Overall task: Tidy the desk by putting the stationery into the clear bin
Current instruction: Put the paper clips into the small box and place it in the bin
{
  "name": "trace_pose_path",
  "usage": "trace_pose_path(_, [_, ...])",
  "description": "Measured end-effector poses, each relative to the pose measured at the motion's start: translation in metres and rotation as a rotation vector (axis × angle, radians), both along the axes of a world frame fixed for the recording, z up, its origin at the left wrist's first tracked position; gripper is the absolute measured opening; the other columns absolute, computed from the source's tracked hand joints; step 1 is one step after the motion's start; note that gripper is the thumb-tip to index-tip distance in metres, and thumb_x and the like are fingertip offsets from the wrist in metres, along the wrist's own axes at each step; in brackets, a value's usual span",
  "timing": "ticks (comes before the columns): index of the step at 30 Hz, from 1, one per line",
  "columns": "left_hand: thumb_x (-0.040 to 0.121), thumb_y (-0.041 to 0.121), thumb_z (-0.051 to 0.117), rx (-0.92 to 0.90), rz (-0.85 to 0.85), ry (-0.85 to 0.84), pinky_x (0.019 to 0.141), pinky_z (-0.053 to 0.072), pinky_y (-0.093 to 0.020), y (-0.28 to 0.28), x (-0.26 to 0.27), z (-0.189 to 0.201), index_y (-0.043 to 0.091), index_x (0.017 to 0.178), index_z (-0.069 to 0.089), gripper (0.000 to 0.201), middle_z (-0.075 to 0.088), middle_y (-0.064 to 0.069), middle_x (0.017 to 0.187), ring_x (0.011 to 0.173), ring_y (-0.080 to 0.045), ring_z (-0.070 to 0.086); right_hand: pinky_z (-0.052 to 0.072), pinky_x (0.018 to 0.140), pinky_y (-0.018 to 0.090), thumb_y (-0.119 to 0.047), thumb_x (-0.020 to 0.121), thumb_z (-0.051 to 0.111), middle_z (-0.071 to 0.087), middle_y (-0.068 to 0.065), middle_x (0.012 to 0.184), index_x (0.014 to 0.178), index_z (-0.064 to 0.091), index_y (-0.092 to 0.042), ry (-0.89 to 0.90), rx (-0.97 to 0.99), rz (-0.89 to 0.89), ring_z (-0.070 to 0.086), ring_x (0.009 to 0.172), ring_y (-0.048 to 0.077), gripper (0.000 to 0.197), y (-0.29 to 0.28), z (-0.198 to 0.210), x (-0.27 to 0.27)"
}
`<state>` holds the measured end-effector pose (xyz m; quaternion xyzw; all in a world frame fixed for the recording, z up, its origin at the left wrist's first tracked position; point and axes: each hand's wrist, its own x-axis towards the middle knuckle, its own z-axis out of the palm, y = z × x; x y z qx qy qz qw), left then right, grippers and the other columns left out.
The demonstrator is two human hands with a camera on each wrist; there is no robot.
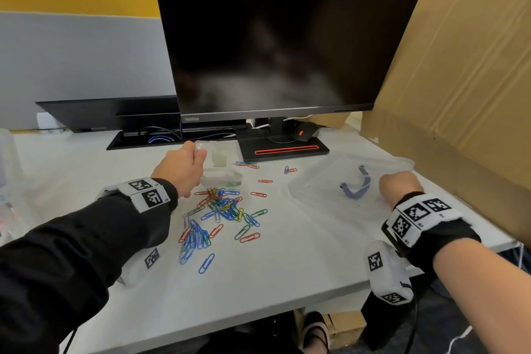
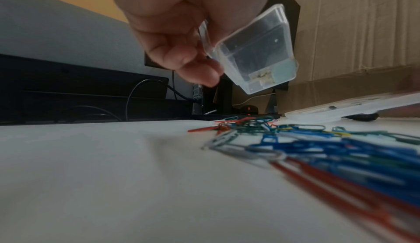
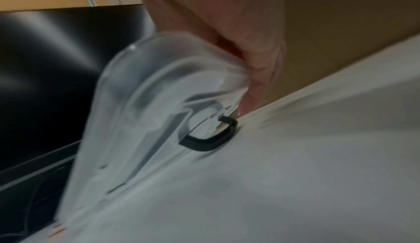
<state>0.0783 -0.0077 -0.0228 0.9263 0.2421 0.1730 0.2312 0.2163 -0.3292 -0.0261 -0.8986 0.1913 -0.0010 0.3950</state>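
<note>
Two hands are busy on this white desk (image 1: 287, 261). The left hand (image 1: 179, 171) has its fingers (image 2: 195, 71) curled around a small clear box (image 1: 219, 162), pinching it by the rim. The left wrist view shows that box (image 2: 254, 53) tipped at an angle and lifted off the desk, mouth end toward the hand. I can't really tell what's inside, maybe a scrap of something pale at the bottom corner.

Right below and just in front of that hand is a big messy heap of coloured paper clips (image 1: 221, 210), blue, red, green, yellow and a few white ones, all lying loose on the desk. A few strays (image 1: 260, 194) sit further out toward the monitor stand (image 1: 284, 149). In the left wrist view the clips (image 2: 318, 148) spread across the lower right.

The right hand (image 1: 400, 185) is closed over the near right edge of the clear bin (image 1: 313, 181), which looks blurry and tilted, one side raised off the desk. The right wrist view shows the fingers (image 3: 256, 78) gripping its rim, with the bin (image 3: 141, 103) angled up steeply. There's a dark blue curved handle-looking piece (image 1: 356, 187) on it, which also shows near the fingers in the right wrist view (image 3: 211, 139).

Behind everything there's a big black monitor (image 1: 275, 37), switched off, and a brown cardboard sheet (image 1: 459, 66) stands along the right side.
</note>
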Motion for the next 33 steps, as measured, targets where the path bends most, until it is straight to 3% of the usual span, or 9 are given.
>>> trace_pose_path(4, [0.098,0.040,0.028,0.011,-0.008,-0.010,0.063,0.055,-0.037,-0.001,-0.002,0.001,0.010,0.094,0.044,0.034,0.066,-0.015,0.081,0.052,-0.030,0.063,0.037,0.101,0.041,-0.006,0.094,0.040,0.050,0.028,0.130,0.122,0.047,0.013,-0.009,-0.152,0.046,0.047,0.122,0.039,0.034,-0.009,0.007,-0.001])
trace_pose_path(13, [0.099,0.038,0.030,0.065,0.006,-0.049,0.065,0.055,-0.039,0.002,0.001,0.000,0.010,0.099,0.042,0.030,0.063,-0.015,0.082,0.065,-0.034,0.065,0.042,0.093,0.044,-0.001,0.088,0.047,0.051,0.031,0.119,0.110,0.053,0.013,-0.097,-0.506,0.207,0.048,0.113,0.042,0.027,-0.015,0.023,-0.011])
trace_pose_path(15, [0.099,0.033,0.029,0.117,0.003,-0.066,0.065,0.052,-0.040,0.005,0.003,0.001,0.007,0.103,0.040,0.028,0.059,-0.015,0.080,0.069,-0.035,0.060,0.045,0.089,0.041,-0.005,0.086,0.050,0.052,0.026,0.121,0.116,0.053,0.005,-0.116,-0.523,0.330,0.051,0.110,0.039,0.032,-0.001,0.031,-0.015])
trace_pose_path(18, [0.100,0.030,0.029,0.206,-0.024,-0.068,0.062,0.041,-0.036,0.016,0.003,0.003,0.007,0.101,0.038,0.025,0.053,-0.010,0.073,0.067,-0.032,0.053,0.047,0.083,0.033,-0.011,0.090,0.045,0.060,0.018,0.116,0.111,0.059,-0.001,-0.156,-0.586,0.569,0.056,0.098,0.031,0.028,0.032,0.043,-0.023])
trace_pose_path(21, [0.100,0.029,0.029,0.239,-0.031,-0.072,0.061,0.043,-0.037,0.029,0.002,0.004,0.008,0.099,0.037,0.023,0.053,-0.011,0.070,0.064,-0.033,0.054,0.045,0.096,0.032,-0.014,0.095,0.036,0.057,0.015,0.124,0.118,0.058,0.000,-0.164,-0.661,0.813,0.054,0.114,0.029,0.035,0.079,0.046,-0.029])
trace_pose_path(24, [0.100,0.029,0.029,0.237,-0.012,-0.070,0.063,0.047,-0.040,0.039,0.002,0.004,0.008,0.099,0.038,0.023,0.055,-0.013,0.070,0.065,-0.035,0.057,0.045,0.086,0.031,-0.014,0.094,0.038,0.058,0.014,0.120,0.116,0.056,0.002,-0.137,-0.723,0.953,0.056,0.110,0.030,0.033,0.122,0.038,-0.024])
trace_pose_path(26, [0.100,0.029,0.030,0.229,-0.013,-0.083,0.064,0.048,-0.042,0.044,0.001,0.004,0.008,0.099,0.038,0.022,0.056,-0.013,0.069,0.066,-0.036,0.057,0.041,0.079,0.032,-0.014,0.093,0.040,0.057,0.016,0.112,0.114,0.056,0.003,-0.108,-0.723,0.958,0.055,0.105,0.031,0.032,0.138,0.029,-0.022])
trace_pose_path(29, [0.099,0.029,0.032,0.207,-0.068,-0.120,0.063,0.050,-0.043,0.050,0.002,0.005,0.009,0.097,0.040,0.022,0.059,-0.016,0.072,0.065,-0.036,0.058,0.044,0.087,0.037,-0.016,0.091,0.044,0.056,0.019,0.123,0.119,0.056,0.001,-0.096,-0.676,0.921,0.053,0.114,0.035,0.035,0.145,0.016,-0.017])
trace_pose_path(33, [0.098,0.028,0.034,0.150,-0.110,-0.158,0.065,0.051,-0.047,0.057,0.007,0.006,0.008,0.092,0.039,0.021,0.062,-0.020,0.075,0.071,-0.037,0.062,0.044,0.088,0.038,-0.018,0.091,0.045,0.057,0.018,0.125,0.120,0.057,-0.003,-0.066,-0.728,0.947,0.055,0.111,0.033,0.035,0.148,0.013,-0.012])
